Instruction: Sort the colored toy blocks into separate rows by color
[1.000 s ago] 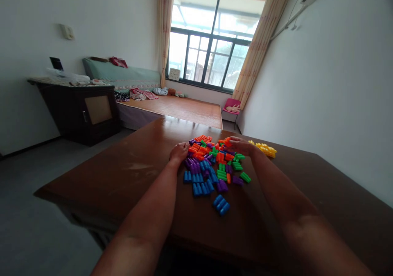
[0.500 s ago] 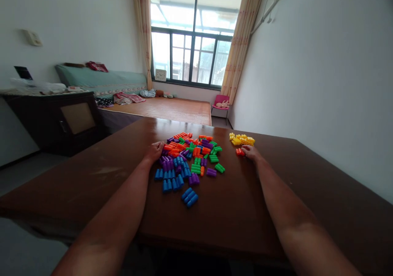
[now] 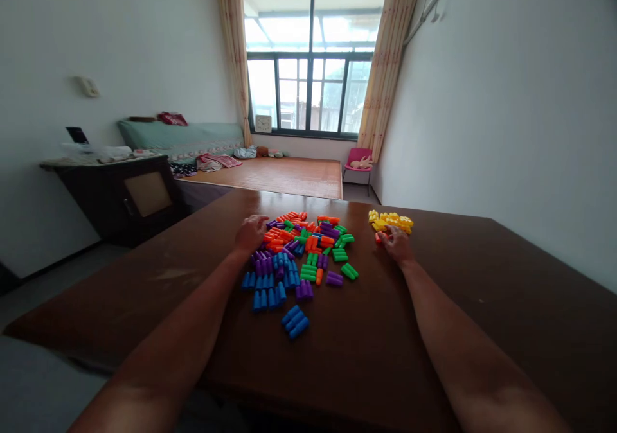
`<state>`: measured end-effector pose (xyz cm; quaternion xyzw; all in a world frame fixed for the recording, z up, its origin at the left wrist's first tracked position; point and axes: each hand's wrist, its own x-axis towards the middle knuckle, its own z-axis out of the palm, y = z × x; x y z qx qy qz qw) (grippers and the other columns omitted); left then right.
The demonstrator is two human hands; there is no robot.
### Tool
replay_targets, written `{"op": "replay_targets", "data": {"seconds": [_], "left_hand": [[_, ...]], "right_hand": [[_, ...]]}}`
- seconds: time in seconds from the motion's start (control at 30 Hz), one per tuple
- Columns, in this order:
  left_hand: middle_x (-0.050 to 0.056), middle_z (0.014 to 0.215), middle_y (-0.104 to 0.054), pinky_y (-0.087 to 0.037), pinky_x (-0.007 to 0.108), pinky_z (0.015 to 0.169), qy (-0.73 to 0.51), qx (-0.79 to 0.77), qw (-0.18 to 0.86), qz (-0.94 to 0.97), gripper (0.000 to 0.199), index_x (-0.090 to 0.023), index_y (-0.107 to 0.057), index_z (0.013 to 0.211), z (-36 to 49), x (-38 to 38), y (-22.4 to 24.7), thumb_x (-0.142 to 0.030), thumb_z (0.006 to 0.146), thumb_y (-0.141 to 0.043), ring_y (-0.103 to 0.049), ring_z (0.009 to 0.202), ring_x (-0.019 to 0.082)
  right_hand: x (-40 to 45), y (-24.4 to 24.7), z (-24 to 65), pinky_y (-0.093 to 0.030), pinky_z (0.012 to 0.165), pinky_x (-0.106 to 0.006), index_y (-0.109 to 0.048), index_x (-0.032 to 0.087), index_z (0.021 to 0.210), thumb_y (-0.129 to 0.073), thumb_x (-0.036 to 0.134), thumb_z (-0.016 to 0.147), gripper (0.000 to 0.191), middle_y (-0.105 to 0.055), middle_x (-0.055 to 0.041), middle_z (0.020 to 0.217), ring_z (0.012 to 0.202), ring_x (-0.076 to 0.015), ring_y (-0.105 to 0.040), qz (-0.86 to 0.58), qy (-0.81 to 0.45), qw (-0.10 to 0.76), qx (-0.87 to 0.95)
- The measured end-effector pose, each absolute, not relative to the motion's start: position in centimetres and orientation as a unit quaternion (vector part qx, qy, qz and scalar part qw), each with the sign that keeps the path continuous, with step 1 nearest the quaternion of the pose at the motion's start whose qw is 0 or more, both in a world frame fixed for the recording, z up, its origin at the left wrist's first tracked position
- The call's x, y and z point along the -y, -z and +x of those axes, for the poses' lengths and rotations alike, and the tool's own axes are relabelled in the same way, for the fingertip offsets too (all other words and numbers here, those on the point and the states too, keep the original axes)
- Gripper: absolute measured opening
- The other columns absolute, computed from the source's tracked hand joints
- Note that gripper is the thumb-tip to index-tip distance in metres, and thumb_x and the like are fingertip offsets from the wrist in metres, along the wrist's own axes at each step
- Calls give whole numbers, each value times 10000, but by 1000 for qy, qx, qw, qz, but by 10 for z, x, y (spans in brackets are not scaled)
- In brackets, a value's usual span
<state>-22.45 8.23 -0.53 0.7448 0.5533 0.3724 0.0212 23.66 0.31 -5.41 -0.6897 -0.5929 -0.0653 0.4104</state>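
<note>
A mixed pile of orange, green, purple and blue plastic building blocks (image 3: pixel 308 243), each like joined tubes, lies on the brown table (image 3: pixel 357 343). My left hand (image 3: pixel 250 232) is at the pile's far left edge, its fingers stretched over the blocks, with nothing visible in them. On the right, my right hand (image 3: pixel 398 245) has its fingers apart, its fingertips at an orange block (image 3: pixel 378 238) that they partly cover. Just beyond that hand lies a group of yellow blocks (image 3: pixel 393 221). Nearest me is a blue block (image 3: pixel 295 321), apart from the pile.
Single purple (image 3: pixel 334 279) and green blocks (image 3: pixel 349 271) lie at the pile's right side. Beyond the table are a low bed (image 3: pixel 289 176), a pink chair (image 3: pixel 359 157) and a window. A dark cabinet (image 3: pixel 144 195) stands left; a white wall runs along the right.
The view has shifted slightly. My left hand's fingers have stretched out toward the pile. My right hand's fingers have spread around the orange block, which stays near the yellow group.
</note>
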Motion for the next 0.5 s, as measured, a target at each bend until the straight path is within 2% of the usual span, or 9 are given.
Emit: {"op": "replay_targets", "data": {"seconds": [0.1, 0.2, 0.3, 0.4, 0.5], "left_hand": [[77, 1167, -662, -381, 328, 1039, -296, -482, 24, 824, 340, -189, -672, 1109, -179, -87, -13, -304, 881, -447, -548, 1135, 226], [83, 1266, -617, -323, 326, 1086, -228, -455, 69, 858, 359, -193, -636, 1179, -125, -103, -26, -309, 874, -486, -510, 1206, 225], [119, 1332, -571, -295, 323, 1099, -215, -488, 146, 834, 353, -172, -658, 1112, -79, -124, -29, -358, 825, -576, -466, 1271, 243], [164, 1222, -637, -379, 365, 1028, -218, -510, 185, 811, 355, -152, -690, 972, -48, -141, -21, -444, 792, -598, -555, 1177, 277], [185, 994, -711, -466, 393, 902, -249, -519, 215, 789, 294, -135, -700, 821, -34, -151, -12, -412, 764, -621, -647, 1002, 299]], "right_hand": [[-5, 51, 229, -375, 1036, -465, -620, 159, 1152, -442, 343, 866, 384, -611, -144, 1195, 1132, -277, -534, -661, 110, 446, 592], [-4, 49, 225, -373, 1045, -456, -606, 174, 1170, -385, 274, 876, 381, -605, -130, 1205, 1159, -266, -520, -649, 113, 453, 601], [-4, 49, 224, -374, 1053, -448, -610, 179, 1163, -374, 236, 863, 386, -616, -128, 1187, 1172, -265, -518, -643, 111, 445, 614], [-5, 52, 226, -385, 1050, -445, -610, 183, 1164, -372, 211, 846, 398, -627, -119, 1166, 1162, -263, -530, -640, 117, 444, 616], [-5, 53, 228, -406, 1033, -439, -605, 190, 1175, -373, 194, 835, 411, -631, -109, 1154, 1134, -258, -549, -637, 116, 447, 617]]}}
